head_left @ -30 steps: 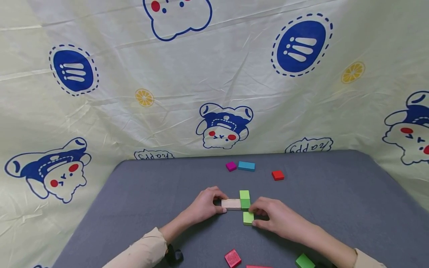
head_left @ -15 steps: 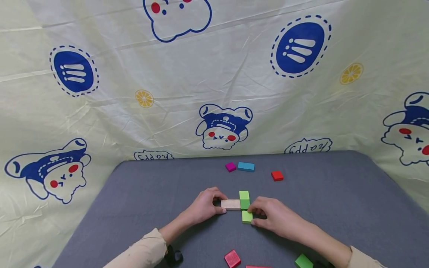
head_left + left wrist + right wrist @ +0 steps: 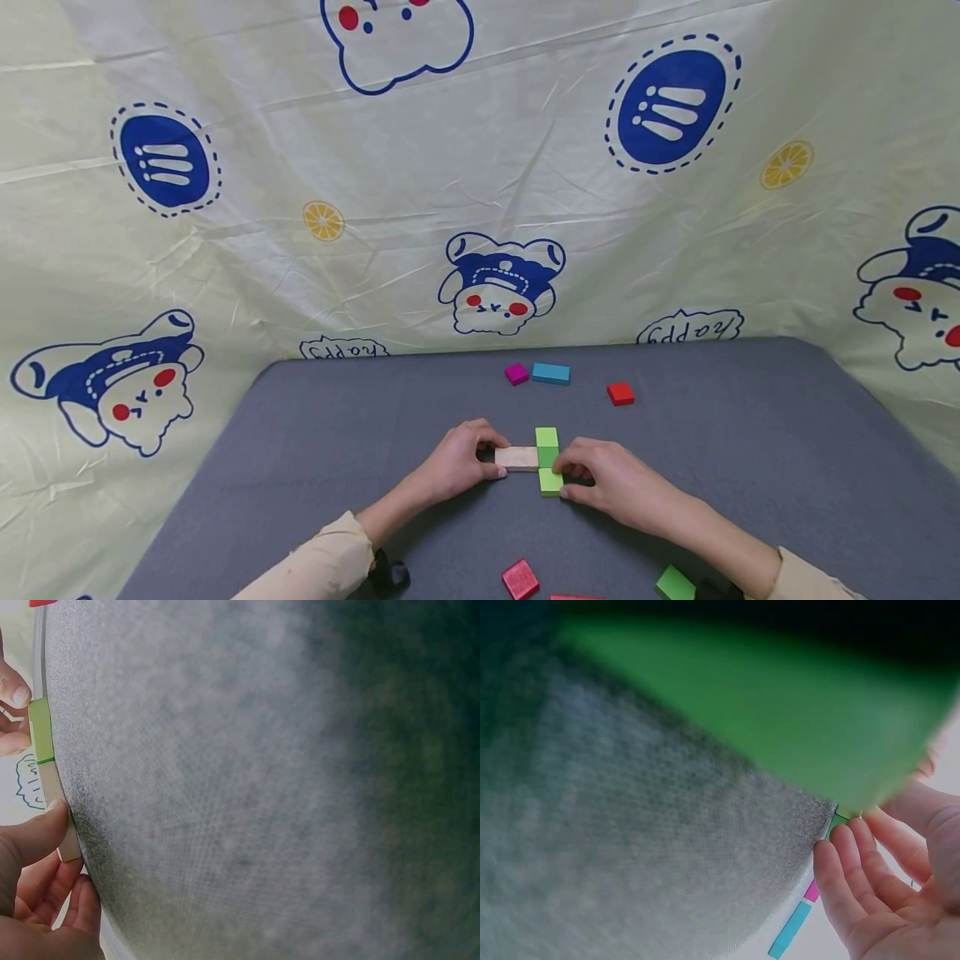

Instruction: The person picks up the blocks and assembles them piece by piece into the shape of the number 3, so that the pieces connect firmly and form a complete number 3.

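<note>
In the head view, my left hand (image 3: pixel 461 458) grips the left end of a pale wooden block (image 3: pixel 517 457) between thumb and fingers. That block's right end meets a green block (image 3: pixel 547 447), which has a lighter top. My right hand (image 3: pixel 622 487) pinches a light green block (image 3: pixel 551 482) at its right side; this block lies right up against the near side of the green one. The left wrist view shows my left thumb (image 3: pixel 46 831) on the wooden block's side. In the right wrist view, my right fingers (image 3: pixel 870 870) partly hide the green blocks.
Towards the back of the grey table (image 3: pixel 337 417) lie a magenta block (image 3: pixel 517 374), a blue block (image 3: pixel 551 373) and a red block (image 3: pixel 620 394). Nearer me are a pinkish-red block (image 3: pixel 520 579), a red block (image 3: pixel 577 597) and a green block (image 3: pixel 675 582) beside my right forearm.
My right hand has slid the light green block left and slightly away from me, closing the gap to the green block. The loose green block by my right forearm has shifted slightly left.
</note>
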A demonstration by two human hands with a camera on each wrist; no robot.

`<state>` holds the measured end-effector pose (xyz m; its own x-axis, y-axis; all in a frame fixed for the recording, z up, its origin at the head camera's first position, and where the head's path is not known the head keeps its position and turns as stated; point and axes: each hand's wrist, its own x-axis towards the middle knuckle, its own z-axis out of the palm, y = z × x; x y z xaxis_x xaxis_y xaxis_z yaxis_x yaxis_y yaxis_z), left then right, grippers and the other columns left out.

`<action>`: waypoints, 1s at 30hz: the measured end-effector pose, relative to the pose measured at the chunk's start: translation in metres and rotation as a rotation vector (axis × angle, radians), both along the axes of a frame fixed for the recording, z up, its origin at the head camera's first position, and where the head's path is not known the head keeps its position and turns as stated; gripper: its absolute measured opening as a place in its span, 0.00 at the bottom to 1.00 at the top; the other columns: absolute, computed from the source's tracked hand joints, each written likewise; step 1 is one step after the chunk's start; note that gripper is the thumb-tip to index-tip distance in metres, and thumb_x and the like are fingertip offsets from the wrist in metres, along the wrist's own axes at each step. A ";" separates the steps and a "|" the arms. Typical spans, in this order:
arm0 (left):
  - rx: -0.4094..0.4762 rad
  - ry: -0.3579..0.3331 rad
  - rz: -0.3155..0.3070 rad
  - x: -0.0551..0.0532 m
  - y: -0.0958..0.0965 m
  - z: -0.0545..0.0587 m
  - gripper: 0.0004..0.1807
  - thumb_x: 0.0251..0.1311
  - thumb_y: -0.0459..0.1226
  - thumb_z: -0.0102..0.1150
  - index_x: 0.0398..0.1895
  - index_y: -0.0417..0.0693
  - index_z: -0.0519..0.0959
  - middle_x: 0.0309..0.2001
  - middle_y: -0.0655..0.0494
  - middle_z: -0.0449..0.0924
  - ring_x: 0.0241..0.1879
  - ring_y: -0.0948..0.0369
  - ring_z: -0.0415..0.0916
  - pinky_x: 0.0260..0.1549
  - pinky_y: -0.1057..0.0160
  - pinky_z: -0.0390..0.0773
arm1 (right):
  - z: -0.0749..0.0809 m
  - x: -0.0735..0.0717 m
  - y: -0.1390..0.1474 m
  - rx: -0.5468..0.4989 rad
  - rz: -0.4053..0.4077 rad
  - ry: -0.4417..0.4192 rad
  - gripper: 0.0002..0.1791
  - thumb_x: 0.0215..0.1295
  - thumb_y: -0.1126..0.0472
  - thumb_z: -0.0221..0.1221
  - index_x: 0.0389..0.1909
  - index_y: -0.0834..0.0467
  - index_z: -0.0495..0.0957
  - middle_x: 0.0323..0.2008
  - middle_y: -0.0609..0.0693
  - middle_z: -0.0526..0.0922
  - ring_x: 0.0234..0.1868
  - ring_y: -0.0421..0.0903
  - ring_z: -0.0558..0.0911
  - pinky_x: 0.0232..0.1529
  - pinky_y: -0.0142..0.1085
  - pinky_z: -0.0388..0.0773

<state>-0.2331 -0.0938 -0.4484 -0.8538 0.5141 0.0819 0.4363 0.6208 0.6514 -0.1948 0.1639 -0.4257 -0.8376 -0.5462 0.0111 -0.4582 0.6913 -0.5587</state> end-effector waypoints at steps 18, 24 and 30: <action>0.006 0.013 -0.009 0.000 0.000 -0.001 0.13 0.54 0.35 0.72 0.44 0.47 0.85 0.39 0.63 0.76 0.40 0.64 0.72 0.44 0.62 0.72 | -0.001 0.002 -0.001 -0.008 -0.006 0.030 0.12 0.58 0.59 0.70 0.42 0.50 0.83 0.35 0.37 0.76 0.35 0.35 0.75 0.36 0.34 0.75; 0.011 0.004 -0.008 0.000 -0.001 0.000 0.14 0.54 0.35 0.72 0.45 0.47 0.85 0.39 0.63 0.76 0.40 0.64 0.71 0.44 0.63 0.71 | -0.001 0.001 -0.001 -0.006 -0.005 0.021 0.12 0.58 0.59 0.70 0.42 0.50 0.82 0.35 0.37 0.76 0.35 0.35 0.75 0.37 0.34 0.75; 0.008 0.007 -0.007 0.000 -0.001 0.000 0.14 0.54 0.34 0.72 0.45 0.47 0.85 0.38 0.63 0.76 0.40 0.64 0.71 0.44 0.63 0.72 | 0.004 0.002 0.002 -0.029 -0.032 0.014 0.12 0.58 0.60 0.70 0.43 0.50 0.83 0.35 0.38 0.78 0.35 0.35 0.76 0.38 0.36 0.77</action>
<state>-0.2330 -0.0944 -0.4485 -0.8494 0.5197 0.0923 0.4454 0.6120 0.6535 -0.1927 0.1664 -0.4216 -0.8540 -0.5189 0.0378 -0.4442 0.6894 -0.5723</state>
